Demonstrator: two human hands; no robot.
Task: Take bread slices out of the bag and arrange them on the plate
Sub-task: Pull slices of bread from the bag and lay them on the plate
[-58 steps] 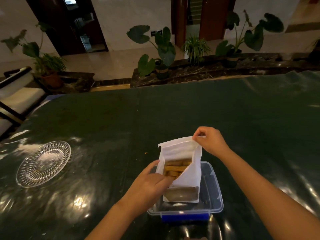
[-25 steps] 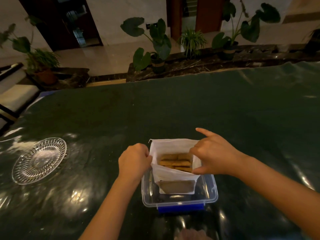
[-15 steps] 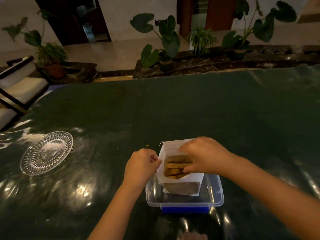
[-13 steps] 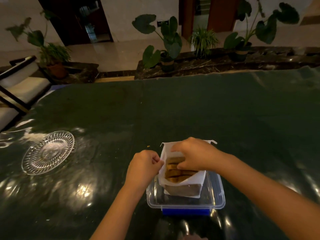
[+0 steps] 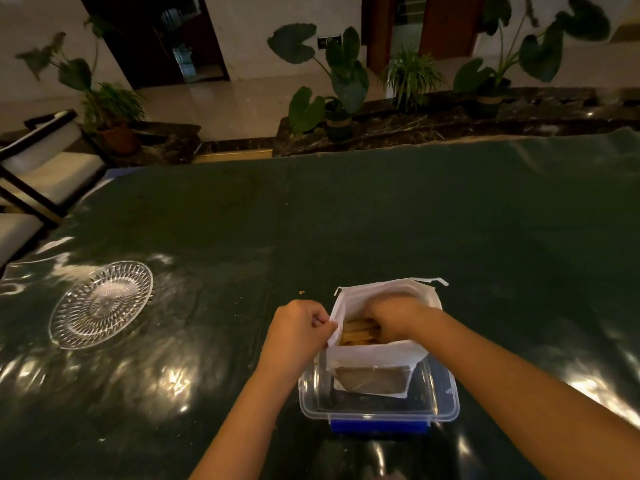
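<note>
While pinching bag [image 5: 374,353] rim, left hand [image 5: 298,329]; right hand [image 5: 394,315] deep among bread slices [image 5: 356,332], grip hidden. Bag in tub [image 5: 379,407] near desk [image 5: 346,220] front edge; plate [image 5: 101,304] well left, bare between.

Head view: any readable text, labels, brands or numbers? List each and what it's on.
None can be read.
White bag: no print visible; its lower panel looks like a plain window.
Clear container with blue clip: no marking visible.
Glass plate: cut pattern only.
Small dark wall plaque behind the plants: may carry characters, too small and blurred to read.
</note>
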